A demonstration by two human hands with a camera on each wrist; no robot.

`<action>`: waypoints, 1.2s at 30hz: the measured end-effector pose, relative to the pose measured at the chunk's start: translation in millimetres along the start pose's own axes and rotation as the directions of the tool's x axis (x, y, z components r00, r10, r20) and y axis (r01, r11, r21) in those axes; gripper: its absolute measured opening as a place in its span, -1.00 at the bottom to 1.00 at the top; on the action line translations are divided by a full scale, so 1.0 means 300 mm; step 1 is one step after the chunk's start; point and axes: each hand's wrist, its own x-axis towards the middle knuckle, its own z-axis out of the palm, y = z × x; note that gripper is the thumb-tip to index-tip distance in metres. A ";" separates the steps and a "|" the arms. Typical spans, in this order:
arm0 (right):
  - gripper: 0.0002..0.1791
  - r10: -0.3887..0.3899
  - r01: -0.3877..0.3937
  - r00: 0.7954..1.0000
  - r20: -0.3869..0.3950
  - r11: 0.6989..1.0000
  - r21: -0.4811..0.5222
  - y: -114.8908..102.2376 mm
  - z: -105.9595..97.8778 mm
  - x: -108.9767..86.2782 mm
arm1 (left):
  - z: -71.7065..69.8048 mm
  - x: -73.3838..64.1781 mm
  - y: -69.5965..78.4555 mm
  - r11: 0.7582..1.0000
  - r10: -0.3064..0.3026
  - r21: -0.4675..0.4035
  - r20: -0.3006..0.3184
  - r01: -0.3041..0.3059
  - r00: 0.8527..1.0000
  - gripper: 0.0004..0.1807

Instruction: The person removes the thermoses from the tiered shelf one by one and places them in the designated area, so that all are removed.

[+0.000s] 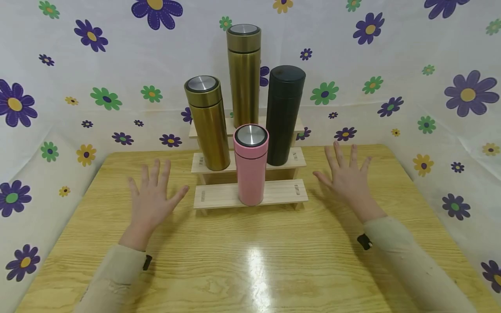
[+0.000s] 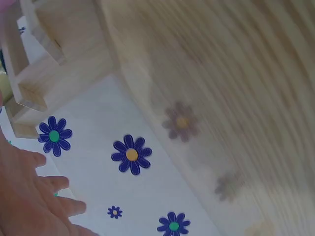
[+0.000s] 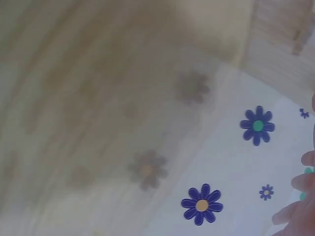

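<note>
Widely spread, left grip (image 1: 151,201) and right grip (image 1: 348,176) seemingly hover over the bench (image 1: 211,256), four racked flasks (image 1: 245,111) between them.

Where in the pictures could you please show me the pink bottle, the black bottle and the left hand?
Pink bottle (image 1: 251,174): head view, on the front of its body.
Black bottle (image 1: 284,116): head view, on the side of its body.
Left hand (image 1: 150,204): head view, on the back of the hand.

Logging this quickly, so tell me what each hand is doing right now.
Left hand: open, fingers spread, holding nothing.
Right hand: open, fingers spread, holding nothing.
</note>
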 end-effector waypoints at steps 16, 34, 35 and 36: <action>-0.26 -0.019 0.028 0.999 -0.026 0.901 0.432 -0.032 -0.114 0.067 | 0.036 -0.018 0.070 0.984 0.096 -0.163 0.127 -0.075 0.987 0.04; -0.35 0.111 0.022 0.984 -0.139 0.699 0.715 -0.062 -0.382 0.229 | 0.102 -0.029 0.127 0.983 0.176 -0.090 0.175 -0.163 0.969 0.06; -0.35 0.114 0.015 0.985 -0.131 0.696 0.718 -0.066 -0.400 0.237 | 0.105 -0.029 0.129 0.983 0.175 -0.087 0.179 -0.162 0.968 0.07; -0.34 0.116 0.013 0.985 -0.129 0.692 0.722 -0.071 -0.418 0.247 | 0.107 -0.030 0.131 0.983 0.174 -0.083 0.181 -0.161 0.968 0.07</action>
